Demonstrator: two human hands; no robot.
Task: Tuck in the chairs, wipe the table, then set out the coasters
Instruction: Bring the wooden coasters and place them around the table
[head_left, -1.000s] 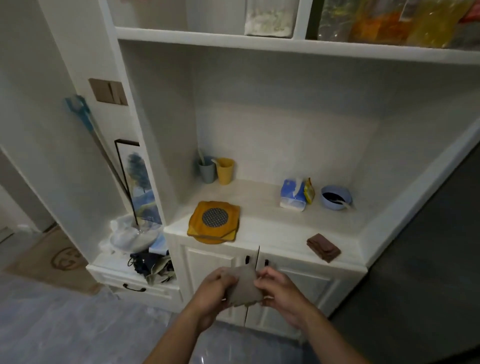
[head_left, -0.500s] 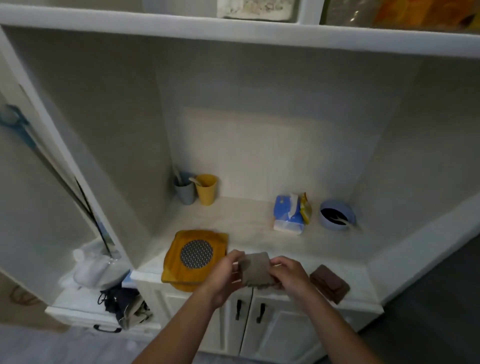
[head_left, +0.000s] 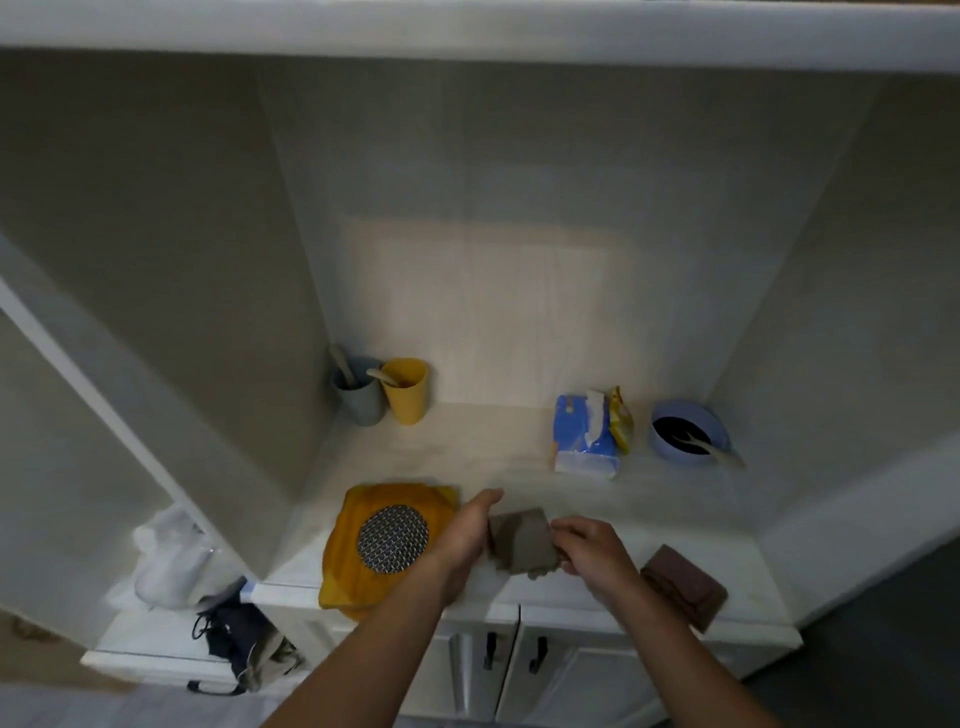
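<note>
Head view: both hands over the front edge of the cabinet shelf (head_left: 519, 467), just right of the yellow mat stack (head_left: 363, 525). Left hand (head_left: 467, 530) and right hand (head_left: 592, 551) each pinching one side of a folded grey cloth (head_left: 522, 540), held between them, just above the shelf. Probably between wiping and coasters: cloth being folded for putting down, or readied for wiping; cannot tell which. Next, likely setting it flat on the bare shelf, clear of the brown cloth (head_left: 685, 590) to the right. Cloth roughly square, long axis hard to tell, peaked edge pointing away toward the back wall.
</note>
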